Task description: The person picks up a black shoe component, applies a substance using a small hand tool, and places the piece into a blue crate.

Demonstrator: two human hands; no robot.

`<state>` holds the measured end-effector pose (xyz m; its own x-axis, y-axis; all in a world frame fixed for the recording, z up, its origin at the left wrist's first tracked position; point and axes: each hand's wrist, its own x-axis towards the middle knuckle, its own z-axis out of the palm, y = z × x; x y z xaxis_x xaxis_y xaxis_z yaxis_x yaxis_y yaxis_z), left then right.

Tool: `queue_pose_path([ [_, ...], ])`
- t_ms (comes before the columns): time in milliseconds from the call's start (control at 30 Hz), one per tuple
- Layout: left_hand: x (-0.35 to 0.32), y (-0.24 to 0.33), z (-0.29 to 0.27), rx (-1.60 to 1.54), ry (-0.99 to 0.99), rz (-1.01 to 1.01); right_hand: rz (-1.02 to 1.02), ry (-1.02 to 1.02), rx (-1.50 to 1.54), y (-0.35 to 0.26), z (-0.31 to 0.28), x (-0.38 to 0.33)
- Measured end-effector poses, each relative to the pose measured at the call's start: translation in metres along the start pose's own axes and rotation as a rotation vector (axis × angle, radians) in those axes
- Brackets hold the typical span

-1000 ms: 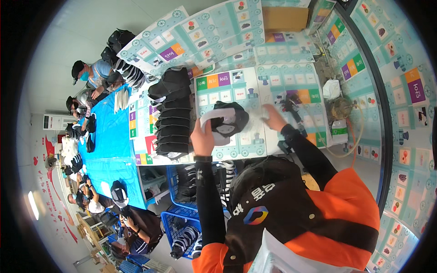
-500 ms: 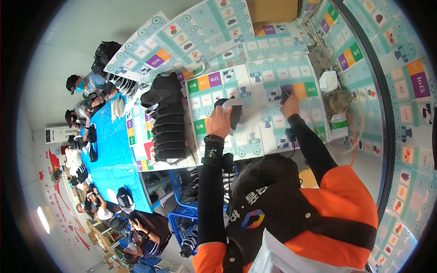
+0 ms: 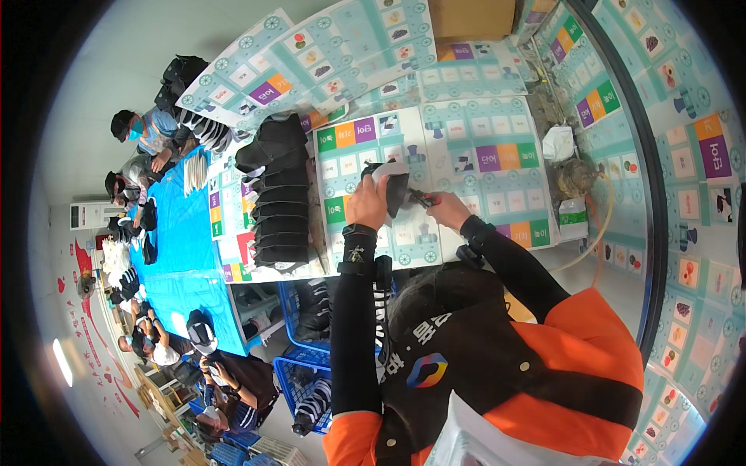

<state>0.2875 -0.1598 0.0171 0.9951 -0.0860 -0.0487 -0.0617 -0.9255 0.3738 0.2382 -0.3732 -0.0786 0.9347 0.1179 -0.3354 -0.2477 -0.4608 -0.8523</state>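
Note:
My left hand is closed on a black cap with a white band, holding it just above the patterned table sheet. From the right, my right hand grips a small pair of dark snips, whose tips point at the cap's right edge. Whether the tips touch the fabric is too small to tell. To the left of my left hand lies a long row of nested black caps.
Patterned sheets cover the table. At its right end sit a white bag and a hose. Blue baskets with black-and-white items stand at lower left. Several people work along a blue-covered table.
My right hand has come left from the table's right part with the snips, up to the cap. My left hand keeps its hold on the cap. The view has shifted slightly.

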Motion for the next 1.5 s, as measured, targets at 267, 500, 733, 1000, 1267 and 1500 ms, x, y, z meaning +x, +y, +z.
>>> queue_pose_path([
  [267, -0.013, -0.006, -0.001, -0.035, 0.005, -0.008, -0.080, -0.037, -0.156, -0.006, -0.005, 0.000],
  [500, -0.018, -0.015, -0.003, -0.049, 0.023, -0.045, -0.097, 0.047, -0.107, -0.013, -0.001, 0.001],
  [733, -0.025, -0.018, -0.005, -0.021, 0.021, -0.041, -0.090, -0.043, -0.097, -0.019, 0.002, 0.005],
  [1000, -0.039, -0.029, 0.000, -0.091, 0.082, -0.028, -0.117, -0.143, -0.090, -0.017, 0.006, -0.001],
  [1267, -0.034, -0.029, 0.000, -0.048, 0.056, -0.057, -0.057, -0.245, -0.051, 0.000, 0.004, -0.003],
  [1500, -0.019, -0.020, 0.003, -0.034, 0.049, -0.066, -0.131, -0.149, -0.003, -0.001, 0.004, -0.011],
])
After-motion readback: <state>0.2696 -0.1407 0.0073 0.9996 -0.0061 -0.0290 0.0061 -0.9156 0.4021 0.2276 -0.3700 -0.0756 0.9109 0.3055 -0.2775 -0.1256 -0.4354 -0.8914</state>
